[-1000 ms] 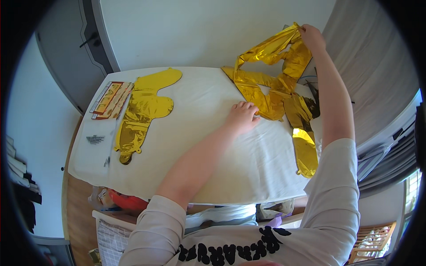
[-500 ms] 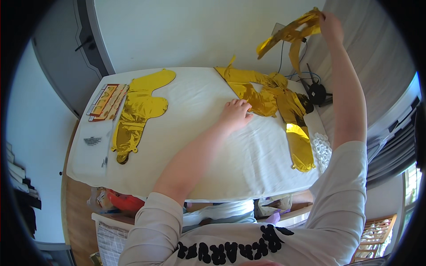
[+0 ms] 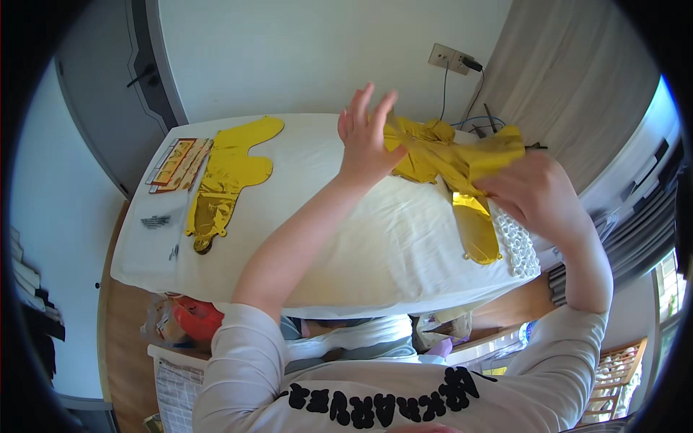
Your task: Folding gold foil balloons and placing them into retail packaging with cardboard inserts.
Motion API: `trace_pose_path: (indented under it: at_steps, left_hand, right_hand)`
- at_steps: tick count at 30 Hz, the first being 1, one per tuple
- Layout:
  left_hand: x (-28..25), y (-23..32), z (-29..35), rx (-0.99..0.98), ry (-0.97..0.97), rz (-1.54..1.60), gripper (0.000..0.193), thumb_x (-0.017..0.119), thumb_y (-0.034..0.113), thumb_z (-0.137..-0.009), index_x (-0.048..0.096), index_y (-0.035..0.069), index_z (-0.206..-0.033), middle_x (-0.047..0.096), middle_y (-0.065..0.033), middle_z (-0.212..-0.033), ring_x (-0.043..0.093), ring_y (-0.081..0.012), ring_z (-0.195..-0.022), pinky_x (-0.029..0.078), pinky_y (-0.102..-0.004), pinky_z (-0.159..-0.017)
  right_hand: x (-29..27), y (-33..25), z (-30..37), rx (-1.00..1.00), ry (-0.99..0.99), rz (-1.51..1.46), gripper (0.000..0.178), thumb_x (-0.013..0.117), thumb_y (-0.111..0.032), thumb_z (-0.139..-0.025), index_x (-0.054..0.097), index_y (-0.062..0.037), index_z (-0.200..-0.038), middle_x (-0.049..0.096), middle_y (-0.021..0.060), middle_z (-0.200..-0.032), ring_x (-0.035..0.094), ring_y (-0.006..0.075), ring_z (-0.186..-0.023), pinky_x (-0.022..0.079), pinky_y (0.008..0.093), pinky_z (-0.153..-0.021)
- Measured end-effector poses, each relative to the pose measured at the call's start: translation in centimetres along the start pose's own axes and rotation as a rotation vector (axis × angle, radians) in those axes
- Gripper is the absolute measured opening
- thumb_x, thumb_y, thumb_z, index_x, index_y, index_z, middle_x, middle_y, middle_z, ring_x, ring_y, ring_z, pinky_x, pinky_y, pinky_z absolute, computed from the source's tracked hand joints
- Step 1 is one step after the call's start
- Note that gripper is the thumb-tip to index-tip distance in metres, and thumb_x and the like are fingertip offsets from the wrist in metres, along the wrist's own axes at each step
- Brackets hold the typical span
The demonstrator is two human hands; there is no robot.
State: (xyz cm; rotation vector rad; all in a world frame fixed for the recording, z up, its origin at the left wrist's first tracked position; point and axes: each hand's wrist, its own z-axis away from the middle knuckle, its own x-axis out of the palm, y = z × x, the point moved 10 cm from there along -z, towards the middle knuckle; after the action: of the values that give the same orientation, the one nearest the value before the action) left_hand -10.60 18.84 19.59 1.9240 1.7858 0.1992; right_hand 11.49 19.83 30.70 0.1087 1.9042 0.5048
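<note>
My right hand [image 3: 533, 189] grips a gold foil balloon [image 3: 498, 153] that is uninflated and blurred by motion. It hangs over the right side of the white-covered table [image 3: 328, 238]. My left hand [image 3: 367, 141] is raised near the table's far edge with its fingers spread; the foil's left end passes beside its thumb, and I cannot tell whether they touch. Beneath the held foil lie more crumpled gold foil pieces [image 3: 419, 169], partly hidden by it. A rounded gold foil end [image 3: 476, 231] rests closer to me. Another flat gold balloon [image 3: 234, 173] lies on the left.
Printed cards [image 3: 177, 164] and a clear plastic bag [image 3: 148, 234] lie at the left edge. White rings [image 3: 517, 242] line the right edge. Behind is a wall socket [image 3: 451, 58] with cables. Below the near edge are a red bag [image 3: 196, 317] and a drawer's contents.
My right hand has come down from high at the right, bringing the foil balloon over the table. My left hand has lifted off the tabletop and spread its fingers.
</note>
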Motion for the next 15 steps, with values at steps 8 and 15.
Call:
trace_pose_path:
  at_steps: [8, 15]
  left_hand:
    - [-6.5, 6.2, 8.8, 0.085, -0.629, 0.551, 0.055, 0.084, 0.033, -0.083, 0.065, 0.020, -0.133, 0.052, -0.0096, -0.153, 0.043, -0.0321, -0.144, 0.030, -0.0470, -0.118]
    - [-12.5, 14.6, 12.8, 0.292, -0.736, 0.626, 0.015, 0.084, 0.020, -0.086, 0.080, 0.015, -0.099, 0.073, -0.0056, -0.122, 0.064, -0.0291, -0.116, 0.044, -0.0398, -0.103]
  right_hand:
    - [-9.4, -7.3, 4.7, -0.227, 0.191, -0.086, 0.020, 0.085, -0.031, -0.075, 0.078, -0.0140, -0.085, 0.044, -0.0085, -0.050, 0.039, 0.0084, -0.040, 0.027, 0.0291, -0.046]
    - [-9.6, -9.4, 0.1, -0.750, -0.025, -0.525, 0.017, 0.080, -0.020, -0.087, 0.082, -0.0101, -0.101, 0.050, -0.0084, -0.052, 0.043, 0.0092, -0.036, 0.027, 0.0309, -0.039]
